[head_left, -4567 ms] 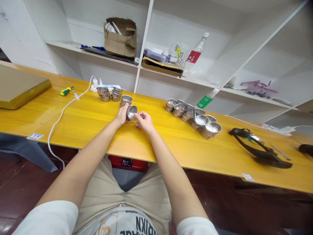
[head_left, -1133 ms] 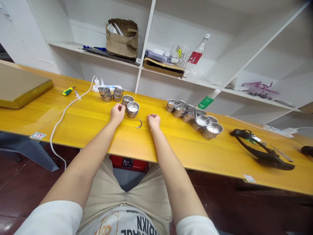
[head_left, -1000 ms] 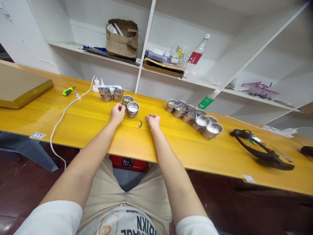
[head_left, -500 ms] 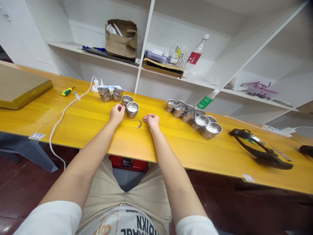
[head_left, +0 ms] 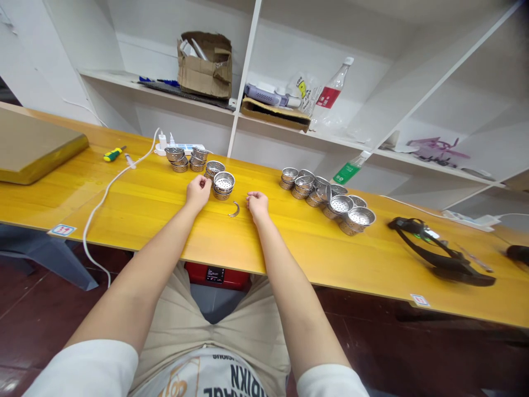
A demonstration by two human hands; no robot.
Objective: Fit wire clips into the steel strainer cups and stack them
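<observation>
My left hand (head_left: 198, 191) rests on the table with its fingers curled together, and nothing shows in them. Just right of it stands a short stack of perforated steel cups (head_left: 223, 183), apart from or barely touching the fingers; I cannot tell which. Behind that is another stack of the same cups (head_left: 215, 168). A thin curved metal piece (head_left: 235, 209) lies on the table between my hands. To its right is my right hand (head_left: 258, 205), fingers loosely closed with nothing visible in them.
More perforated cups stand stacked at the back left (head_left: 177, 159) and in a slanting group at right (head_left: 339, 204). A green-labelled bottle (head_left: 347, 173) is behind them. A screwdriver (head_left: 113, 155), white cable (head_left: 108, 190) and black headset-like strap (head_left: 444, 253) lie on the yellow table (head_left: 322, 253).
My right hand has drawn its outstretched fingers in and shifted very slightly right. The left hand, the cups and the curved piece have stayed in place.
</observation>
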